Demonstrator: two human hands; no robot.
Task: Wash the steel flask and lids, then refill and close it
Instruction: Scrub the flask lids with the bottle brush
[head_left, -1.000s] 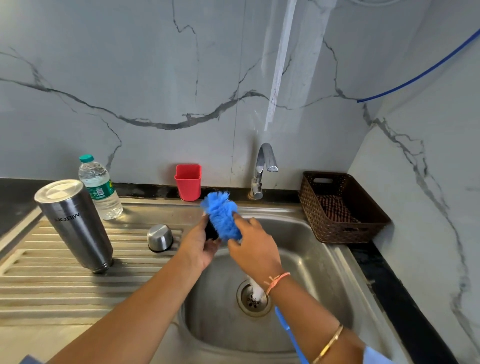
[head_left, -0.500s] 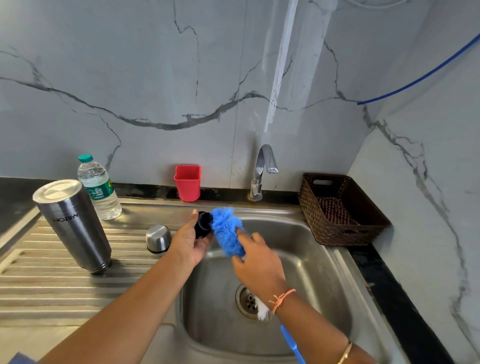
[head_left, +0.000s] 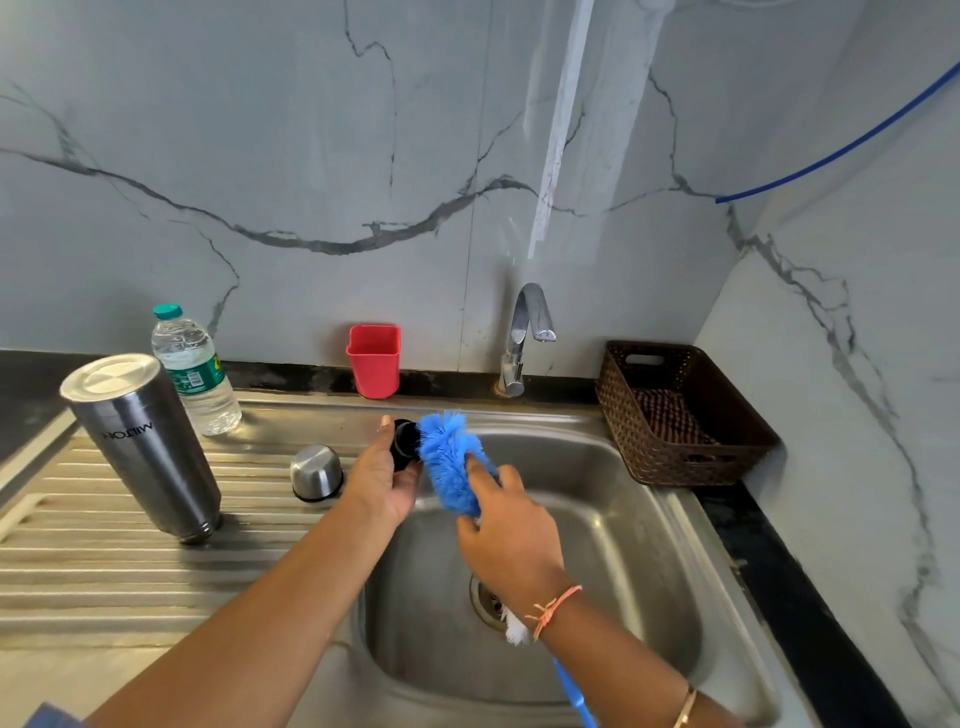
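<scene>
Over the back left corner of the sink, my left hand (head_left: 382, 480) grips a small black inner lid (head_left: 403, 446). My right hand (head_left: 511, 530) holds a blue bottle brush (head_left: 451, 465) by its bristle head, and the bristles press against the lid. The brush's blue handle (head_left: 574, 693) runs down under my right wrist. The steel flask (head_left: 143, 447) stands upside down on the ribbed drainboard at the left. A steel cup lid (head_left: 316, 473) sits mouth down beside it.
A steel sink basin (head_left: 613, 519) with a drain lies below my hands, its tap (head_left: 522, 340) at the back with no water running. A plastic water bottle (head_left: 195, 371), a red cup (head_left: 374, 361) and a brown basket (head_left: 680, 415) line the back edge.
The brush head has dropped from upright to lean right of the black lid, now visible. Both hands shifted slightly left and down.
</scene>
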